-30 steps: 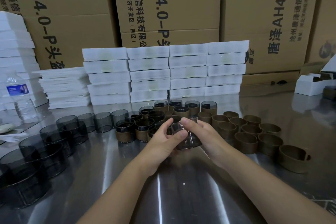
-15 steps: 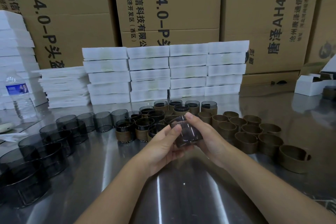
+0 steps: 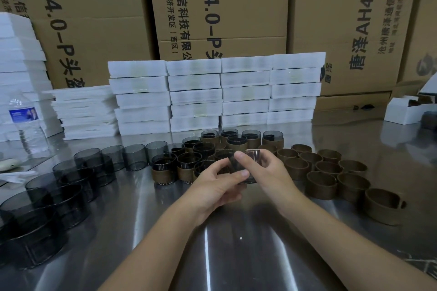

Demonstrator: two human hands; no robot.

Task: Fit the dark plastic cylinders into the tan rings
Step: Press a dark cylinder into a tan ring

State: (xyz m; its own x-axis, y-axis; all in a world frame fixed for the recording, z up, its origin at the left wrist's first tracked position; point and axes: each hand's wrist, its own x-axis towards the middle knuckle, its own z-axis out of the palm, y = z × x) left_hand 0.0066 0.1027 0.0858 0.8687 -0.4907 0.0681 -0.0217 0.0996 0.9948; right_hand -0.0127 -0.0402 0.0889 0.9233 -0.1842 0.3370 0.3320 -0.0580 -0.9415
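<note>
Both grips are clamped on one dark cylinder (image 3: 236,166). The left grip (image 3: 220,186) holds it from 8 o'clock and the right grip (image 3: 269,172) from 3 o'clock, with the fingertips curled over its wall. The cylinder is held just above the desk (image 3: 236,248), at the centre of the view. Its long axis stands roughly upright. The fingers cover most of the wall, so any lean and the open end cannot be made out.

Directly behind the grips, from 10 to 12 o'clock, stand the fitted units (image 3: 165,170), which are dark cylinders seated in tan rings. The nearest units are partly hidden by the left grip. At 3 o'clock the empty tan rings (image 3: 321,184) stand upright in a tight cluster. At 9 o'clock a row of loose cylinders (image 3: 134,158) runs down toward 7 o'clock, where the frame edge cuts it off.

At 12 o'clock, farther back, are stacked white boxes (image 3: 194,97) in front of printed cartons (image 3: 212,7). A water bottle (image 3: 26,125) stands at 10 o'clock.
</note>
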